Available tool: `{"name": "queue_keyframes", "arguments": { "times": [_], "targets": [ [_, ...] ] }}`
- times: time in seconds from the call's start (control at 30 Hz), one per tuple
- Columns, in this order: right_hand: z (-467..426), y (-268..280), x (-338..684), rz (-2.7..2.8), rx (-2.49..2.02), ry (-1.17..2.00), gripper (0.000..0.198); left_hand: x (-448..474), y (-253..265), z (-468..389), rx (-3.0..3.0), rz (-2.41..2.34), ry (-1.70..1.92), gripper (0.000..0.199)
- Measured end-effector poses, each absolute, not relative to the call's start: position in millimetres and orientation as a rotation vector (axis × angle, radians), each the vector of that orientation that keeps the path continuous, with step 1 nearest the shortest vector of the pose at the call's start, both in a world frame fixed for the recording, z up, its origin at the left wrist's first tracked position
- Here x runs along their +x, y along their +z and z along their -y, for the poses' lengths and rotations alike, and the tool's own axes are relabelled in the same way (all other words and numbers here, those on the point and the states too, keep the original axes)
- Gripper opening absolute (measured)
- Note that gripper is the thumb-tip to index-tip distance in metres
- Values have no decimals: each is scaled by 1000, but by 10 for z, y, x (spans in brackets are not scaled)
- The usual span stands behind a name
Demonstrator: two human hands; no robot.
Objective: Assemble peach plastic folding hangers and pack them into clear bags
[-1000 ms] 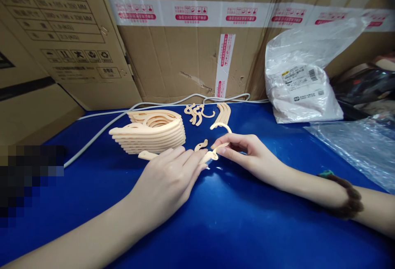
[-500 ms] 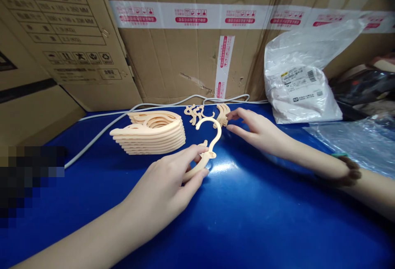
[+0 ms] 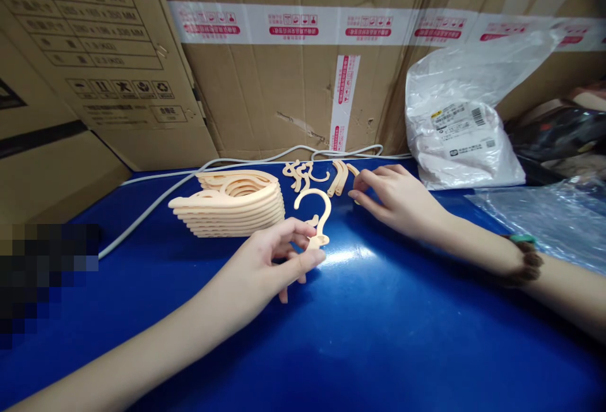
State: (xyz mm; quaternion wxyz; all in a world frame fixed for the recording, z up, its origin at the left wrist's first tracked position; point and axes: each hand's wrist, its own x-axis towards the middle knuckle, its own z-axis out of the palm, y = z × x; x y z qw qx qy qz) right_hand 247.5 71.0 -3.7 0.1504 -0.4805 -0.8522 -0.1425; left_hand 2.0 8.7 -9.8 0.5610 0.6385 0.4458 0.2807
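Observation:
My left hand [image 3: 279, 254] grips a cream plastic hanger hook [image 3: 326, 213] with a short body part, its curved end pointing up and most of the body hidden by my fingers. My right hand [image 3: 392, 194] is closed on a curved cream hanger arm [image 3: 353, 171], pinched between thumb and fingers. Just left of it lie more curved hanger arms [image 3: 338, 178] side by side. Loose hooks [image 3: 303, 175] sit in a small heap further left. A neat stack of cream folded hangers [image 3: 231, 210] stands left of my left hand.
A grey cable [image 3: 156, 210] runs along the back of the blue table [image 3: 379, 336]. Cardboard boxes [image 3: 265, 90] rise behind it. At the right are a white plastic bag [image 3: 454, 128] with a label and a clear plastic sheet [image 3: 558, 216]. Something dark and blurred is at the left edge.
My right hand has closed on one hanger arm and drawn it slightly right, away from the others. My left hand has turned the held piece, and its hook has shifted a little left and down.

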Motion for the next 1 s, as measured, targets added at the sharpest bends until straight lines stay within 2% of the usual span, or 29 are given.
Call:
{"name": "queue_keyframes", "arguments": {
  "times": [0.2,0.43,0.6,0.73,0.87,1.0],
  "targets": [
    [-720,-17,2501,2414,-1440,-519,20,29,-107,-125,1447,-1028,608,29],
    [-760,-103,2514,2488,-1572,-549,24,48,-88,-151,1306,-1011,569,33],
    [-699,-31,2464,2344,-1751,-595,25,56,-74,-188,1280,-992,523,35],
    [-685,-18,2480,2308,-1857,-708,33,61,-91,-183,1319,-975,523,34],
    [-713,-45,2509,2352,-1974,-604,37,88,-95,-167,1373,-976,509,31],
    [-710,-35,2503,2369,-2020,-451,31,126,-69,-149,1370,-1016,512,28]
  ]
}}
